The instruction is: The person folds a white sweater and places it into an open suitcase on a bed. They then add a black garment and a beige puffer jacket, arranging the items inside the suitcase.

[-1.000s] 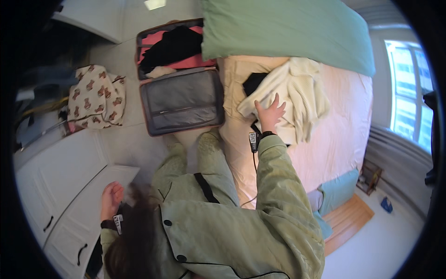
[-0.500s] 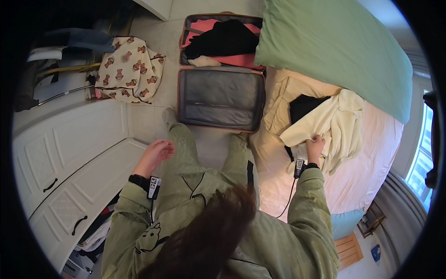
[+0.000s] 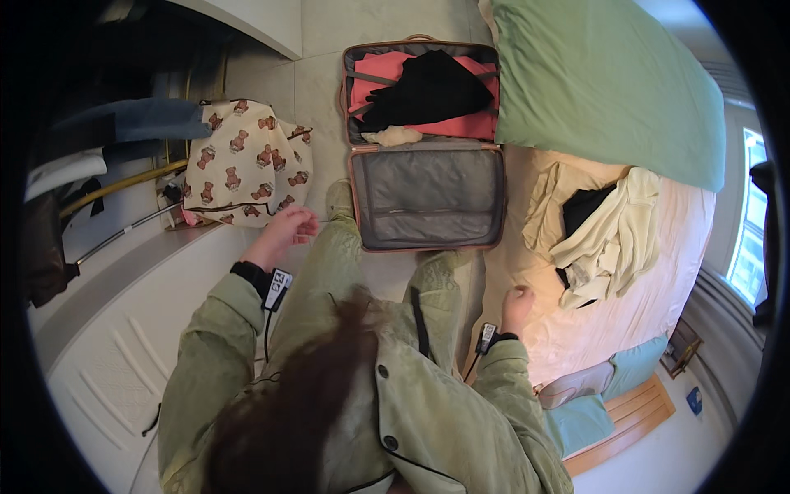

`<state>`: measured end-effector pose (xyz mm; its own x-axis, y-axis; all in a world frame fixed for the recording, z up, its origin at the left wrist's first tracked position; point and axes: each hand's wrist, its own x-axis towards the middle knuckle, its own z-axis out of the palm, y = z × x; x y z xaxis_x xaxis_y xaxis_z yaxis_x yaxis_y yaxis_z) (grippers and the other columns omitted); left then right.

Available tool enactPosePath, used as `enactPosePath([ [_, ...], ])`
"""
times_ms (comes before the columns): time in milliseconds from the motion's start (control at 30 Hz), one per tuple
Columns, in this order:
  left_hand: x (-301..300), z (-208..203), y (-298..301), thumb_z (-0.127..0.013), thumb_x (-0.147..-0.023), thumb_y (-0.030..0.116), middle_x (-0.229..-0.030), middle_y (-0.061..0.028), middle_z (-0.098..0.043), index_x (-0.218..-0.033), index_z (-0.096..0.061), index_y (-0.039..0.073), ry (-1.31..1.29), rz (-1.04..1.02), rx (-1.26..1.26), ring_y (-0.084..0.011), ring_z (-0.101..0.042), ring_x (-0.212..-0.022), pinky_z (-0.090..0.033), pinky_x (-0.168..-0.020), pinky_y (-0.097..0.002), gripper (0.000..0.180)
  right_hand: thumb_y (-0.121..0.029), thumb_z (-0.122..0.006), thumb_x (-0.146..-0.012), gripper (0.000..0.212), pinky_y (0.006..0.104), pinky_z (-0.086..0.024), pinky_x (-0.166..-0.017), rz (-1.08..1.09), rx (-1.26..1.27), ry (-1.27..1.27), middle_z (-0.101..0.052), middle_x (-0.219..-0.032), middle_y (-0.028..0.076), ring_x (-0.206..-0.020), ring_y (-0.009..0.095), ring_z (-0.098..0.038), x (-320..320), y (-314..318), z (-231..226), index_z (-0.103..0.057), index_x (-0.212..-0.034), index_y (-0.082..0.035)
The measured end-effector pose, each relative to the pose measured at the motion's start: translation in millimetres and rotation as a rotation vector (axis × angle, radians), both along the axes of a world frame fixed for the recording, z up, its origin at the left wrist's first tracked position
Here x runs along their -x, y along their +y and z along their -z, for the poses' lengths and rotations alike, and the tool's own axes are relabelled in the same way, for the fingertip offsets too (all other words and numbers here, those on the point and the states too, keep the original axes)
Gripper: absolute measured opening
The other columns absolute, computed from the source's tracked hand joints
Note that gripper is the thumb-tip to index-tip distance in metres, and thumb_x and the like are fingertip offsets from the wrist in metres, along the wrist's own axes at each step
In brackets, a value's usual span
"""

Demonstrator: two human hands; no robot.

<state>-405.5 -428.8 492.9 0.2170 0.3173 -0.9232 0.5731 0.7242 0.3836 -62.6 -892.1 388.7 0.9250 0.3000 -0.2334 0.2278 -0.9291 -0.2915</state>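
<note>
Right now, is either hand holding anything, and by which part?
Nothing visibly held: left hand looks empty; right hand, curled, is apart from the cream sweater.

1. Cream knit garment [image 3: 621,239]: loosely heaped in soft folds, partly over a black cloth [image 3: 581,211], lying on the pink-sheeted bed [image 3: 568,346].
2. Bear-print fabric piece [image 3: 247,169]: cream with brown bears, dark-edged, creased, left of the open suitcase [image 3: 432,198]; its exact kind is unclear.
</note>
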Motion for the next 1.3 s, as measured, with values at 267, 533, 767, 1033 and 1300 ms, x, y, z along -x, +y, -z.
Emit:
enactPosePath([
  [267, -83.2, 29.5, 47.1, -0.052, -0.094, 0.025, -0.094, -0.002, -0.067, -0.102, -0.062, 0.01, -0.109, 0.04, -0.124, -0.0113, -0.063, -0.082, -0.048, -0.072, -0.0262, 0.019, -0.01, -0.06, -0.075, 0.019, 0.0367, -0.049, -0.06, 0.589, 0.025, 0.613, -0.059, -0.079, 0.01, -0.072, 0.024, -0.058, 29.0, -35.8, 41.4, -0.058, -0.092, -0.004],
  [533, -191.3, 175.1, 74.7, -0.054, -0.093, 0.019, -0.089, -0.0049, -0.068, -0.099, -0.063, 0.007, -0.259, 0.227, -0.039, -0.0122, -0.064, -0.078, -0.049, -0.068, -0.0252, 0.017, -0.009, -0.06, -0.081, 0.027, 0.0297, -0.049, -0.065, 0.723, -0.365, 0.732, -0.06, -0.092, 0.007, -0.081, 0.017, -0.06, -32.8, 126.5, 69.7, -0.052, -0.106, -0.005],
  [767, -166.9, 311.8, 120.7, -0.054, -0.093, 0.01, -0.089, -0.0032, -0.066, -0.1, -0.061, 0.005, -0.35, 0.148, -0.333, -0.0114, -0.062, -0.081, -0.047, -0.072, -0.0233, 0.011, -0.019, -0.075, -0.074, 0.051, 0.0353, -0.047, -0.088, 0.309, -0.303, 0.556, -0.06, -0.107, 0.014, -0.1, 0.024, -0.058, 8.4, 345.8, 183.9, -0.052, -0.114, 0.002],
  [1033, -102.4, 378.6, 91.7, -0.057, -0.091, 0.007, -0.084, -0.0051, -0.065, -0.097, -0.06, 0.002, -0.235, 0.004, 0.067, -0.0144, -0.063, -0.079, -0.049, -0.073, -0.0271, 0.009, -0.04, -0.079, -0.068, 0.1, 0.0551, -0.029, -0.108, -0.185, -0.065, -0.008, -0.029, -0.143, 0.03, -0.132, 0.048, -0.03, 40.4, 587.9, 257.0, -0.026, -0.14, 0.005],
  [1300, -130.5, 345.0, 112.2, -0.056, -0.093, 0.011, -0.089, -0.0036, -0.065, -0.102, -0.059, 0.004, -0.178, -0.101, 0.361, -0.0125, -0.061, -0.084, -0.046, -0.073, -0.0249, 0.011, -0.034, -0.074, -0.072, 0.087, 0.0538, -0.043, -0.097, 0.189, 0.331, 0.192, -0.037, -0.138, 0.029, -0.122, 0.048, -0.045, -27.6, 630.4, 323.1, -0.03, -0.139, 0.0],
])
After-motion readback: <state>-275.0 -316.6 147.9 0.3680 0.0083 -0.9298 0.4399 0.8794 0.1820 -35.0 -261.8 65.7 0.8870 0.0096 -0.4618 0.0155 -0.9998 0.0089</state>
